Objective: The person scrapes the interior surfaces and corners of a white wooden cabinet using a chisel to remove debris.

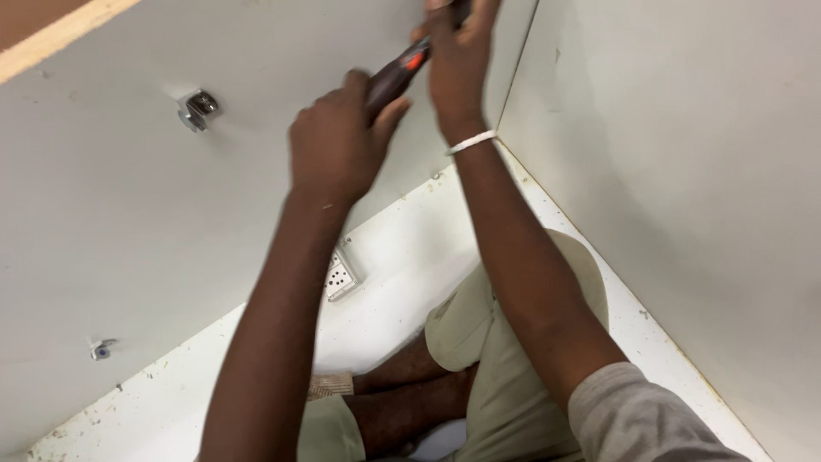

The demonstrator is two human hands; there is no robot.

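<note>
Head view, one picture, listed near to far.

1. Grey short sleeve, near right corner, on the person's own right arm. Beside it, beige cloth shorts over folded legs; the person sits on the white cabinet floor panel.

2. Small white perforated square fitting, lying on the floor panel just left of the left forearm.

3. Left hand, centre, fingers curled shut around the dark handle of a screwdriver with an orange band. Right hand, far centre, fingers bent over the tool's forward end at the top edge of the picture; whether it pinches the shaft or only steadies it cannot be told, as the tip is cut off. A thin white wristband circles the right wrist.

4. The screwdriver lies slanted up and to the right, against the white laminated side panel, near the far corner where that panel meets the right-hand white panel. Judged: rigid, light, not fragile; the thick handle gives the firm hold, the slim shaft is smooth and likely to slip.

5. Chrome metal bracket, far left on the side panel; smaller metal fitting, near left on the same panel. Both well apart from the hands.
</note>
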